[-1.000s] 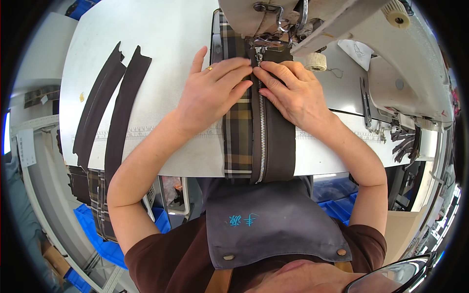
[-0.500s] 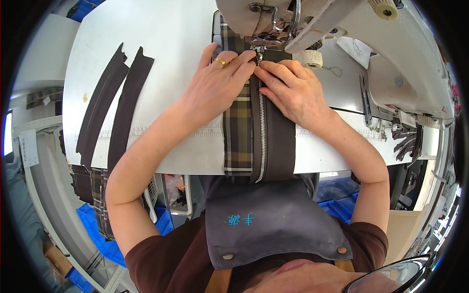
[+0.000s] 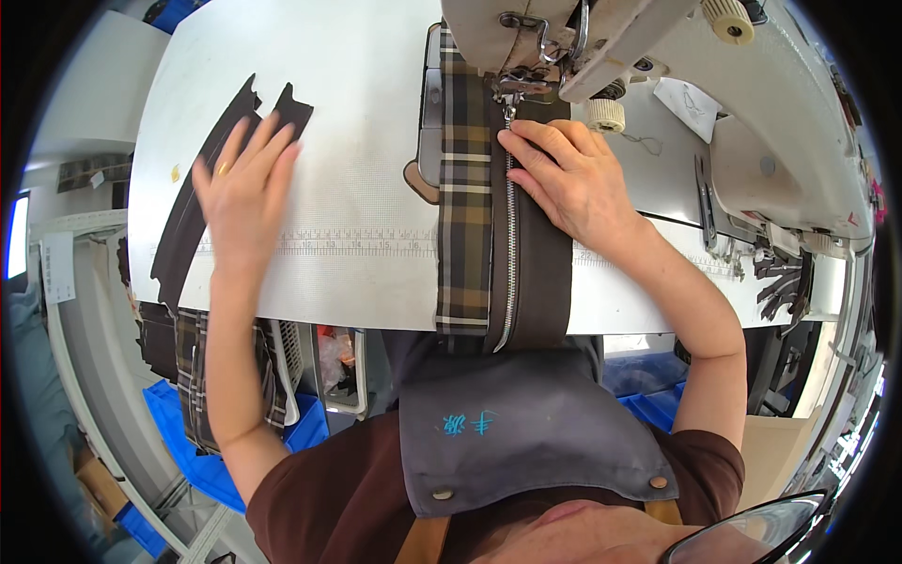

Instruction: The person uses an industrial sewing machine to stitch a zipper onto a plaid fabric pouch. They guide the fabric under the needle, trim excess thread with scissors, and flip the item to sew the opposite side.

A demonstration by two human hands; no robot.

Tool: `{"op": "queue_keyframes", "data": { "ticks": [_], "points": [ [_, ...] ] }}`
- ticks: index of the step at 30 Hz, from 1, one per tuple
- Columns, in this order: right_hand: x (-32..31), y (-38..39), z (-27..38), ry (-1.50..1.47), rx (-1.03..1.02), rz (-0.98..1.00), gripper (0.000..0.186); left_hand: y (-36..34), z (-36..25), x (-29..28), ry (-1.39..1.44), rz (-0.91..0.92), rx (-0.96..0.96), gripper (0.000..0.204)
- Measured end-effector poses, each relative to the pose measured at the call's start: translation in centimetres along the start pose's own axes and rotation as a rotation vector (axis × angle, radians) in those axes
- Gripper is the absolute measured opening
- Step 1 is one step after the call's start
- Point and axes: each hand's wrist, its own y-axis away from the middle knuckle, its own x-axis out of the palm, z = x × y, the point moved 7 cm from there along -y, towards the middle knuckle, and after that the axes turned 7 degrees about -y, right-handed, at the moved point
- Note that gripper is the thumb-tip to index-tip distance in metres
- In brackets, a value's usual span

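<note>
My left hand (image 3: 246,183) is over two dark brown fabric strips (image 3: 178,230) on the left of the table, fingers spread and slightly blurred. Whether it touches them I cannot tell. The curled fingers of my right hand (image 3: 568,179) press together on a dark brown fabric panel (image 3: 545,273), fingertips beside a metal zipper (image 3: 511,244). Along the zipper's left side runs a plaid fabric piece (image 3: 465,244). The zipper's far end, with its pull, lies at the presser foot (image 3: 510,97) of a sewing machine (image 3: 512,47).
A ruler scale (image 3: 357,242) crosses the white tabletop (image 3: 366,291). Dark tweezers or snips (image 3: 705,202) lie at the right, near a bunch of dark scraps (image 3: 782,280). Plaid pieces (image 3: 193,367) hang past the table's front left edge, above a blue bin (image 3: 178,437).
My left hand has let go of the plaid fabric and moved left to the brown strips. My right hand stays on the panel. The view has shifted slightly.
</note>
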Motion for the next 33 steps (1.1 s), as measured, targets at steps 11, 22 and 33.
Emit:
{"op": "queue_keyframes", "data": {
  "ticks": [11, 22, 33],
  "points": [
    [0.3, -0.1, 0.2, 0.006, -0.05, -0.052, 0.034, 12.7, -9.5, -4.8, 0.203, 0.539, 0.305, 0.061],
    [0.1, 0.0, 0.1, 0.02, -0.036, -0.027, 0.032, 7.5, -7.9, -1.2, 0.266, 0.199, 0.473, 0.062],
    [0.0, -0.1, 0.2, 0.026, -0.008, -0.034, 0.035, -2.9, -13.8, -0.4, 0.407, -0.192, 0.592, 0.04]
  ]
}}
